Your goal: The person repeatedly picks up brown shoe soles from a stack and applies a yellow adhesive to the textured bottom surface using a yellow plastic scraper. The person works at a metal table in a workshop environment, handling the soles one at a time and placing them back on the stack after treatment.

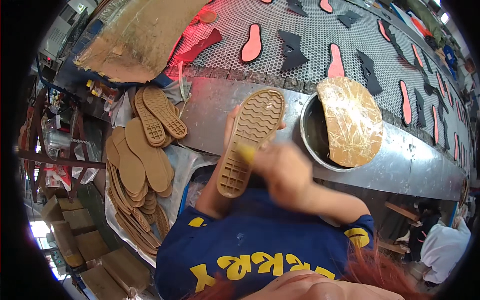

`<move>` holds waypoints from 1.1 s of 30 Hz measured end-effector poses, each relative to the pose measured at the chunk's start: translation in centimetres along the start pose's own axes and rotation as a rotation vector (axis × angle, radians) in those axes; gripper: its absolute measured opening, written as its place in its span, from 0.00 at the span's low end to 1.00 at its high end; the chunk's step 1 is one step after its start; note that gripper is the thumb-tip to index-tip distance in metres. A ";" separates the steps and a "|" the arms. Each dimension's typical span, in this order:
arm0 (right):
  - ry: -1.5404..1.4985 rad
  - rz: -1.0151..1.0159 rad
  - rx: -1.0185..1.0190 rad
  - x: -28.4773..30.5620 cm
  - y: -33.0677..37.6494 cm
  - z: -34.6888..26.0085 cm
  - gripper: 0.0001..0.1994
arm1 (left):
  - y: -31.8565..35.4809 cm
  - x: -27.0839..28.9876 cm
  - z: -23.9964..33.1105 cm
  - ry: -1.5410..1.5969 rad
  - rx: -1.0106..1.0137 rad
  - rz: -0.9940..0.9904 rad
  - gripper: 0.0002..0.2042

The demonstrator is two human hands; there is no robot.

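My left hand (231,125) holds a tan rubber shoe sole (251,140) upright from behind, tread side facing me; only its fingertips show around the sole's edges. My right hand (281,169) is blurred in front of the sole's lower half and grips a small yellow tool (245,152), seemingly a brush, whose tip touches the tread. Both forearms come up from my blue shirt with yellow print.
A round metal pot (312,142) stands right of the sole, half covered by a glue-crusted tan board (351,121). Behind runs a perforated conveyor belt (310,35) carrying red insoles and black cut pieces. Stacks of tan soles (142,160) lie at left, cardboard boxes (95,250) below. Another person (442,247) sits lower right.
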State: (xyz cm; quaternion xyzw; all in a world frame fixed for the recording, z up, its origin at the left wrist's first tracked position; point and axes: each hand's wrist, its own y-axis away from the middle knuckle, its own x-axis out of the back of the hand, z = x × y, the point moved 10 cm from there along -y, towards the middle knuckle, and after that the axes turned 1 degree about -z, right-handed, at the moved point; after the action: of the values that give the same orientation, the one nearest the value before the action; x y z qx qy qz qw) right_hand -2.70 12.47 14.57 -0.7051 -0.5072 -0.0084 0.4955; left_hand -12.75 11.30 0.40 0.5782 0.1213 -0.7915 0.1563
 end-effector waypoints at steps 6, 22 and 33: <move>-0.247 0.048 -0.306 0.6 -0.9 8.8 0.12 | 0.6 -0.6 -0.8 0.089 -0.029 -0.049 0.35; -0.129 0.654 -0.250 14.0 7.7 4.1 0.08 | -4.5 0.3 4.6 -0.218 -0.370 0.382 0.29; -0.155 0.710 -0.511 16.4 11.8 7.9 0.08 | -17.7 4.7 17.1 -0.464 -0.344 0.548 0.22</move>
State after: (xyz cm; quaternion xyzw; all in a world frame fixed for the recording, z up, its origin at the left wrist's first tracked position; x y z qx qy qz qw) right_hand 9.95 29.78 10.80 -0.9339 -0.2509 0.0902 0.2382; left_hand -35.90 20.72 1.31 0.3605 0.0548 -0.7983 0.4793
